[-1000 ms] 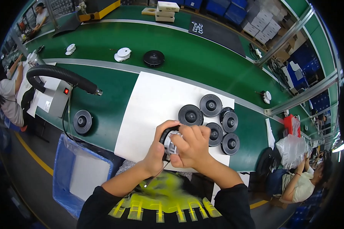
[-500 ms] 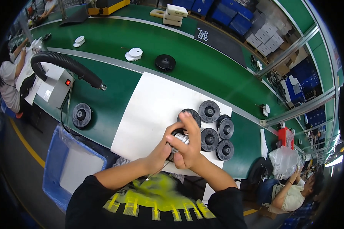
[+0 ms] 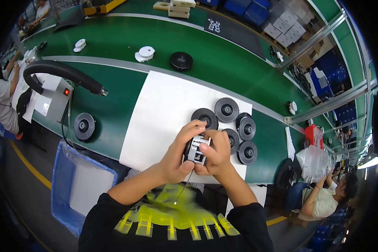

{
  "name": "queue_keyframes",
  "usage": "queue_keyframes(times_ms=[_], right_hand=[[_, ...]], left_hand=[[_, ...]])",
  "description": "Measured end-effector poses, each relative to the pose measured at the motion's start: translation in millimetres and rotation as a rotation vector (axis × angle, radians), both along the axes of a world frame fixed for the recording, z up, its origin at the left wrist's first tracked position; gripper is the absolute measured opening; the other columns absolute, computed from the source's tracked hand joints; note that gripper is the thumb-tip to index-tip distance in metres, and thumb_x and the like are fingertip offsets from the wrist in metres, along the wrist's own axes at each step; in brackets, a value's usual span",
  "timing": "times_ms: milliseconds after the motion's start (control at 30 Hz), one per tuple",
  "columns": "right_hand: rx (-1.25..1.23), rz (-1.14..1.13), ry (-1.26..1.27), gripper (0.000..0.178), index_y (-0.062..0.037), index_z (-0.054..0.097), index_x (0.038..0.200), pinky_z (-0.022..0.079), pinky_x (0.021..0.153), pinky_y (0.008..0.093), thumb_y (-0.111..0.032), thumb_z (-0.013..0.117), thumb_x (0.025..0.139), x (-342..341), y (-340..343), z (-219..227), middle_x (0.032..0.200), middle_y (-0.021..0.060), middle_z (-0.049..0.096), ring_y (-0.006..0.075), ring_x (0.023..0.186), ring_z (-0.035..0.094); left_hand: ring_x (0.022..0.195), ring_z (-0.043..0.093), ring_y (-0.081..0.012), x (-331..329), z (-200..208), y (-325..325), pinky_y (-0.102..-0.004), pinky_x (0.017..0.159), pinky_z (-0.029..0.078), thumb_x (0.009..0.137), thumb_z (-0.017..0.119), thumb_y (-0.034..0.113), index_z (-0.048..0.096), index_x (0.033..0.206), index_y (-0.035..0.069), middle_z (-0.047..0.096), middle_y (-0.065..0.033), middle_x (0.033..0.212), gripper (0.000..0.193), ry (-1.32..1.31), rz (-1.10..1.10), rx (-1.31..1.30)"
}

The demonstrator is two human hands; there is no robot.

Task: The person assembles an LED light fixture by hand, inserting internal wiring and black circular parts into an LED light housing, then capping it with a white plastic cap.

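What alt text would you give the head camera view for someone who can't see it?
Both bare hands, left hand and right hand, grip one small round black-and-silver part above a white sheet on a green workbench. Five black discs lie just beyond.

the part held in both hands turns: a second ago its round black face shows between the fingers above the white sheet [image 3: 168, 113], now the small round part [image 3: 196, 149] shows a silvery ribbed side. the right hand [image 3: 214, 156] drops its raised fingers, and the left hand [image 3: 178, 155] wraps closer around it.
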State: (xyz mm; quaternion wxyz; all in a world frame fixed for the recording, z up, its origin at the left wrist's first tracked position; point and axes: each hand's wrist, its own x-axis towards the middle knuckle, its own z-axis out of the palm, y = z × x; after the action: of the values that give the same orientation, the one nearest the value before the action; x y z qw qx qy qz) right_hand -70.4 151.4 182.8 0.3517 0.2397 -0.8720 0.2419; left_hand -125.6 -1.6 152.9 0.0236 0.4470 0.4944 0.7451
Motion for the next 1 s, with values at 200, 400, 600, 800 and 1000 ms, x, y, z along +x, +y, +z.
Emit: queue_keyframes(times_ms=[200, 400, 600, 800, 1000], right_hand=[[0.100, -0.020, 0.028, 0.051, -0.0150, 0.051, 0.123, 0.038, 0.061, 0.0385, -0.044, 0.060, 0.082, -6.7, -1.5, 1.2, 0.104, 0.0209, 0.060, 0.0298, 0.078, 0.057], [0.065, -0.363, -0.274, 0.055, -0.0076, 0.044, 0.132, 0.044, 0.077, 0.0475, -0.034, 0.058, 0.086, -99.5, 70.6, 4.6, 0.104, 0.0226, 0.061, 0.0356, 0.097, 0.061], [0.420, -0.896, -0.572, 0.057, -0.0178, 0.038, 0.141, 0.045, 0.086, 0.0507, -0.045, 0.050, 0.093, -191.1, 233.5, -36.4, 0.107, 0.0238, 0.064, 0.0388, 0.099, 0.063], [0.663, -1.021, -0.610, 0.055, -0.0213, 0.044, 0.139, 0.046, 0.087, 0.0503, -0.054, 0.044, 0.095, -221.9, 240.9, -32.5, 0.109, 0.0241, 0.064, 0.0396, 0.102, 0.062], [0.054, -0.594, -0.520, 0.042, -0.0104, 0.053, 0.118, 0.050, 0.078, 0.0529, -0.045, 0.042, 0.098, -285.2, 161.0, -9.3, 0.099, 0.0243, 0.067, 0.0448, 0.090, 0.065]], left_hand=[[0.121, 0.047, -0.0349, -6.4, -9.7, 4.3, -0.0422, 0.103, 0.037, 0.097, 0.042, 0.050, 0.037, 0.137, -0.004, 0.043, -0.0266, 0.132, 0.067, 0.014, 0.063, 0.093], [0.133, 0.038, -0.0314, -67.0, -6.4, 26.2, -0.0412, 0.108, 0.034, 0.097, 0.047, 0.050, 0.033, 0.144, 0.009, 0.040, -0.0176, 0.141, 0.063, -0.595, 0.158, -0.109], [0.129, 0.038, -0.0431, -174.4, -20.9, 63.6, -0.0504, 0.104, 0.037, 0.084, 0.068, 0.022, 0.036, 0.141, 0.009, 0.035, -0.0272, 0.140, 0.066, 0.115, 0.484, -0.669], [0.126, 0.040, -0.0478, -271.9, -22.7, 136.6, -0.0537, 0.101, 0.041, 0.061, 0.080, 0.032, 0.041, 0.140, 0.028, 0.042, -0.0262, 0.135, 0.087, 0.307, 0.508, -1.274], [0.109, 0.050, -0.0467, -255.0, -18.8, 132.2, -0.0528, 0.090, 0.049, 0.057, 0.080, 0.029, 0.058, 0.124, 0.025, 0.051, -0.0229, 0.119, 0.071, 0.392, 0.351, -1.209]])
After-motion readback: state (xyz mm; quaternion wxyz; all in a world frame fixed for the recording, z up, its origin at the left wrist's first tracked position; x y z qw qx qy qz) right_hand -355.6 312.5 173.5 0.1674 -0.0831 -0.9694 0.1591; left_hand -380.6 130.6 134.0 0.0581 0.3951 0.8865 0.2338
